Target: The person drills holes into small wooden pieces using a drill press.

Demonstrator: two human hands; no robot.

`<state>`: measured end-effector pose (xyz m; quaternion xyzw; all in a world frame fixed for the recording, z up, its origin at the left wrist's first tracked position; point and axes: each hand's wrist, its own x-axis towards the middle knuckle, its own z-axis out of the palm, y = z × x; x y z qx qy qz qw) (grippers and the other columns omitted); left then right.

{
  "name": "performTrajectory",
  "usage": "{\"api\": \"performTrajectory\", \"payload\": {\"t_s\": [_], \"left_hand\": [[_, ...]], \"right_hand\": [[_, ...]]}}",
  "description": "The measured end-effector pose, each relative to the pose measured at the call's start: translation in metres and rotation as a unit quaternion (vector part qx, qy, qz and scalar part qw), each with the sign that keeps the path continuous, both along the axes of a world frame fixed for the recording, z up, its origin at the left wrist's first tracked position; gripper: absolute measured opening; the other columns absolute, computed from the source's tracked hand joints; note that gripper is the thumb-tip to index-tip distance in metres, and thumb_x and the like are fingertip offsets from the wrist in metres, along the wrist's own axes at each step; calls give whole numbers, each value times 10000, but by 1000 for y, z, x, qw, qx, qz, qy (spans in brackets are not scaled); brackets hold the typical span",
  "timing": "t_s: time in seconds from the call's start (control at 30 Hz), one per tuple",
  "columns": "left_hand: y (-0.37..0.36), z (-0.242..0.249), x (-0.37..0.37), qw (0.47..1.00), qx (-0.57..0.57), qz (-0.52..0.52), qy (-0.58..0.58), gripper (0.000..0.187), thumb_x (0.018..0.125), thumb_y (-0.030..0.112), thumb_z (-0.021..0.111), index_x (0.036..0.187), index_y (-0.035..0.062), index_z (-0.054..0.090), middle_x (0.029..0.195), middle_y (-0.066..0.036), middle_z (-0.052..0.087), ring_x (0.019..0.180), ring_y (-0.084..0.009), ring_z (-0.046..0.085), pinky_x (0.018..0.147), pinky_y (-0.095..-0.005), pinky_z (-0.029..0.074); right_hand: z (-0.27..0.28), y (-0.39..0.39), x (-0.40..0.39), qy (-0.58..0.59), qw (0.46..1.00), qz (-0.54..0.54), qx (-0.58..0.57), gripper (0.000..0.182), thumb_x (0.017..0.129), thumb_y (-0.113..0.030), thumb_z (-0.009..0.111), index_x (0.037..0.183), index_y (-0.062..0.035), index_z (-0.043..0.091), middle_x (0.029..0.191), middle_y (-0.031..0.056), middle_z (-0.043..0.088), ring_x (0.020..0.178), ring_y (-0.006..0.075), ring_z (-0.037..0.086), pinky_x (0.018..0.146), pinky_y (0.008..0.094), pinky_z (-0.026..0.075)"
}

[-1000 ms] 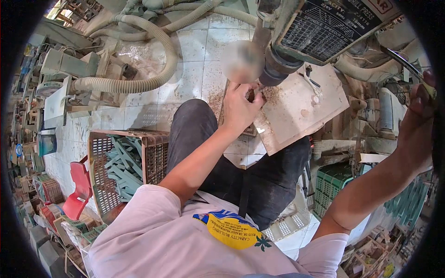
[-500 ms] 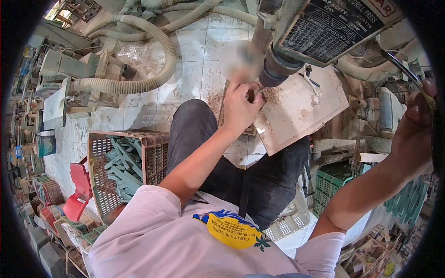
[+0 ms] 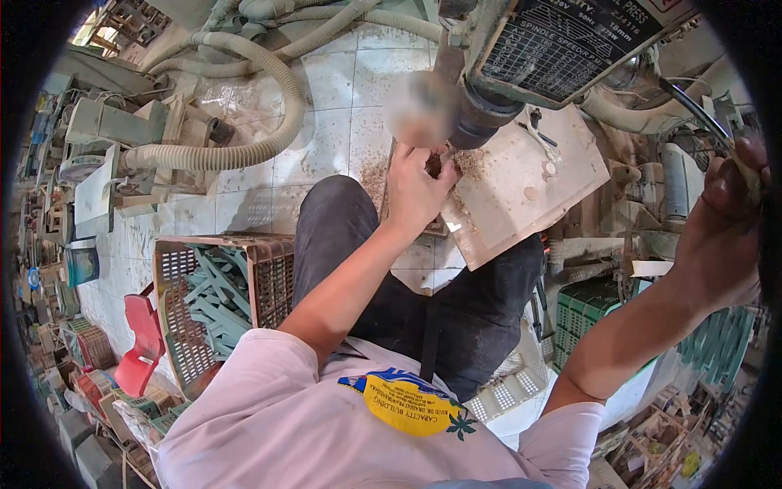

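My left hand [image 3: 414, 189] is close beside the spindle [image 3: 482, 114] of a drill press [image 3: 562, 49]. Its fingers are curled together at the edge of a flat board [image 3: 533, 191]; a blurred patch and the fingers hide what they grip. At the far right, my right hand [image 3: 727, 216] is wrapped round the end of the press's feed lever [image 3: 696, 107]. Wood shavings [image 3: 470, 163] lie on the board by the left fingertips.
A crate [image 3: 270, 273] of green-grey strips [image 3: 218, 297] stands left of my knee, near a red chair [image 3: 140, 346]. A ribbed hose [image 3: 297, 106] curves across the tiled floor. At the right is a green crate [image 3: 577, 318]. Small dark tools [image 3: 542, 134] lie on the board.
The view has shifted slightly, so the drill press sits a little higher and further left. Both hands keep their places, the left at the spindle and the right on the lever.
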<state>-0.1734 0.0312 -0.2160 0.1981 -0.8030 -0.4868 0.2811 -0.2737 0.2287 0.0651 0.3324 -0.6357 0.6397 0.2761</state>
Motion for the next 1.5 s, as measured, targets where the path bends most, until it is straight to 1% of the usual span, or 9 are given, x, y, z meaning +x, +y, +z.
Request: {"api": "performTrajectory", "payload": {"t_s": [0.53,0.63,0.9,1.17,1.27,1.33,1.37,1.43,1.5], "left_hand": [[-1,-1,0,1000,-10,-3,-2,220,765,51,775,956,-30,700,1411,-187,570,1212,-349,629,888,-391,557],[-1,-1,-1,1000,-6,-3,-2,221,764,40,771,958,-40,701,1405,-187,570,1096,-318,670,842,-378,565],[0,4,-1,999,-29,-4,21,207,772,25,759,955,-55,704,1397,-183,567,748,-203,688,702,-338,569],[-4,-10,-1,992,-102,1,78,205,748,10,763,945,-6,711,1406,-228,563,1103,-347,644,929,-428,533],[-1,-9,29,993,-107,9,50,230,744,14,777,958,14,693,1348,-226,586,1116,-346,646,955,-437,531],[6,8,59,972,-235,18,12,255,760,2,780,991,30,677,1234,-196,633,1041,-309,682,891,-419,554],[16,16,68,971,-237,4,16,255,760,2,780,991,30,677,1234,-196,633,1041,-309,682,891,-419,554],[34,28,82,991,20,-132,-20,295,763,-21,792,1027,29,669,1094,-162,668,928,-292,702,793,-385,567],[53,36,78,981,-16,-192,40,318,757,-35,797,1041,26,667,1063,-158,675,897,-293,704,768,-370,568]], "right_hand": [[-24,24,-3,69,990,121,21,324,1121,-338,460,1091,-25,538,906,115,677,505,70,558,402,157,471],[-30,46,6,-17,961,277,6,293,1111,-248,465,1227,-32,628,1199,240,694,879,246,713,837,372,527],[-37,44,3,16,974,224,-11,377,1124,-320,393,1256,-43,614,1273,221,663,843,224,677,866,402,516],[3,-11,-28,-71,994,22,-75,367,1067,-188,511,1336,60,546,1251,207,652,957,276,707,939,350,552],[-40,-9,0,-155,982,64,-90,221,1039,-158,592,1191,-8,651,1029,135,719,860,187,669,797,305,537],[-86,-1,28,-233,968,10,96,217,1029,-173,607,1180,-28,665,1028,81,720,882,155,666,811,289,522],[-125,2,41,-217,965,112,94,232,1008,-197,634,1139,-12,681,1005,83,710,890,159,657,814,295,513],[-162,8,80,-259,929,94,245,236,961,-176,699,1104,12,686,974,117,689,888,177,653,818,307,519],[-195,19,111,-341,906,124,218,223,939,-128,720,1103,19,687,973,121,687,896,172,655,810,309,521]]}}
